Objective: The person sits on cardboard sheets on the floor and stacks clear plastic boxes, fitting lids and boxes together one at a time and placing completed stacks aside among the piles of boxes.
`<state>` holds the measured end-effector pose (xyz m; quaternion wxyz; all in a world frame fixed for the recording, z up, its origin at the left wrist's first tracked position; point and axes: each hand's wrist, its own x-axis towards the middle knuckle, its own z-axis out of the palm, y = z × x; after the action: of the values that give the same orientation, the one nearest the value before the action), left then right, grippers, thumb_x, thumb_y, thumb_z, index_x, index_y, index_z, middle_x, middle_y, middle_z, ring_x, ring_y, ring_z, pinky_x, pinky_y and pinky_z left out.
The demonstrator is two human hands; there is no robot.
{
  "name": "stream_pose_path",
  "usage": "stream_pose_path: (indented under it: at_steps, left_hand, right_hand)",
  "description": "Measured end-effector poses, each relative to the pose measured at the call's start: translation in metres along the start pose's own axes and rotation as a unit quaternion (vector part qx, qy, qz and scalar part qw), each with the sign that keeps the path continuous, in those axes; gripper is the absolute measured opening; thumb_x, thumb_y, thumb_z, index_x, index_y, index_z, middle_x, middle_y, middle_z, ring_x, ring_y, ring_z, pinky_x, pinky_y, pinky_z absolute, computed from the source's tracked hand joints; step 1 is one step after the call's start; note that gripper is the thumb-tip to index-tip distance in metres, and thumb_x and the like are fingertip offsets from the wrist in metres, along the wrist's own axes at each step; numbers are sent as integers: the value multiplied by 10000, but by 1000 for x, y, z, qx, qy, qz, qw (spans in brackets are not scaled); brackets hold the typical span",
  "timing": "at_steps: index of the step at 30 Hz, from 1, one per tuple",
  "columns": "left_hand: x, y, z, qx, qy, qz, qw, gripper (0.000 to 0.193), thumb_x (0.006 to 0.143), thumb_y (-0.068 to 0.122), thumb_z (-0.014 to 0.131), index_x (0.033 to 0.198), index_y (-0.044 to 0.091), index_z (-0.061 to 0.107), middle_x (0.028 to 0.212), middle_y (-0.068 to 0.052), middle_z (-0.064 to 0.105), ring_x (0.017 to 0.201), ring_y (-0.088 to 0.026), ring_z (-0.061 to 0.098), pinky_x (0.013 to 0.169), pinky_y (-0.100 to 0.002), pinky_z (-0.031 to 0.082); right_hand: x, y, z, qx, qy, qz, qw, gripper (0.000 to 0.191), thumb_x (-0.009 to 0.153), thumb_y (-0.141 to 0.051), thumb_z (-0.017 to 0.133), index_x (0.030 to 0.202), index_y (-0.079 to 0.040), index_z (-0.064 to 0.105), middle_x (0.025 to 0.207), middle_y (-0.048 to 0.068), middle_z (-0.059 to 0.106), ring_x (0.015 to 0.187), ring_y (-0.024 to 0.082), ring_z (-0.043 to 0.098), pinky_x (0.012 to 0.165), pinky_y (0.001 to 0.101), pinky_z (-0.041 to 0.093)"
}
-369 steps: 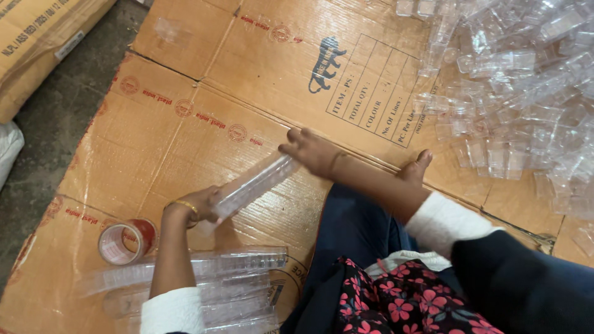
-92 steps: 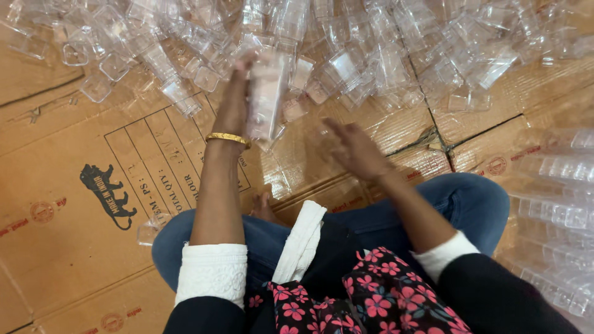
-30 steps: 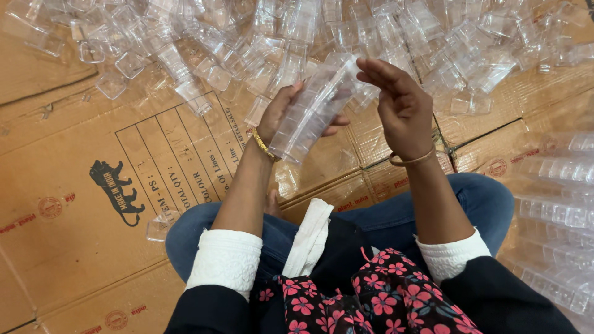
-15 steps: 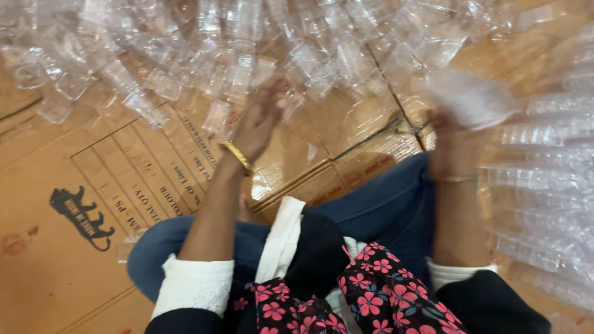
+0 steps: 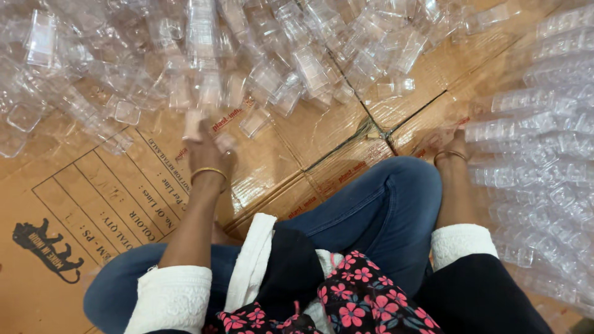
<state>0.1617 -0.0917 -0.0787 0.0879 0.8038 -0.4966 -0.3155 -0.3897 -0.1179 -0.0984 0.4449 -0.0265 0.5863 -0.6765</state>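
Head view: left hand (image 5: 207, 145) is closed on a clear cup (image 5: 195, 120) at the loose pile (image 5: 185, 55); right hand (image 5: 448, 139), grip unclear, is laid against stacked cups (image 5: 532, 99). Rows could be toppled by a nudge.

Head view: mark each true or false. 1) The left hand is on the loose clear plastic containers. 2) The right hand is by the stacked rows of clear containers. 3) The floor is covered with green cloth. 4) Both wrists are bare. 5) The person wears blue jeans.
1) True: the left hand reaches into the loose pile of clear plastic containers, though blur hides the grip.
2) True: the right hand rests at the end of the stacked rows of clear containers.
3) False: flattened brown cardboard sheets cover the floor.
4) False: a thin gold bangle shows on each wrist.
5) True: the blue jeans cover the bent legs.
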Motion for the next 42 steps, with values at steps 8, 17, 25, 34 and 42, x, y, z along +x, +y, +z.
stream_pose_path:
  at_steps: [8,17,25,34,42]
  left_hand:
    - [-26,54,-48,-81,80,225,968,502,840,257,888,1240,129,615,1144,-69,747,1070,-344,598,927,-427,523]
    - [-42,30,-57,-468,-18,202,860,616,825,160,831,1282,128,419,1126,-30,648,1063,-165,673,839,-263,604]
    - [-16,29,-8,-213,-263,271,901,778,818,484,844,1369,87,465,1367,-127,559,1242,-260,609,978,-388,578]
    - [-24,46,-13,-483,-358,235,764,628,1025,366,590,1554,132,346,1544,-169,406,1395,-344,421,1104,-446,421]
    - [-11,37,-32,-341,-220,299,863,416,1042,336,510,1400,124,506,1461,-140,570,1361,-311,565,1145,-435,430]
  right_hand:
    - [-51,-13,35,-411,-204,-167,873,315,964,-164,727,1226,10,706,1201,160,736,1071,228,719,956,346,580]
    - [-25,77,189,-295,-277,-135,904,639,899,39,784,1456,-60,486,961,105,656,939,215,674,860,337,573]
    - [-141,43,186,-436,-526,-108,722,593,953,79,630,1498,-101,478,1227,111,661,1077,192,653,953,348,594]
    - [-206,79,187,-430,-601,-184,649,635,946,68,461,1546,-119,367,1491,89,520,1425,181,537,1201,349,449]
    - [-127,81,234,-562,-305,-366,676,178,987,-79,641,1159,-64,686,1125,119,719,981,228,702,871,361,621]
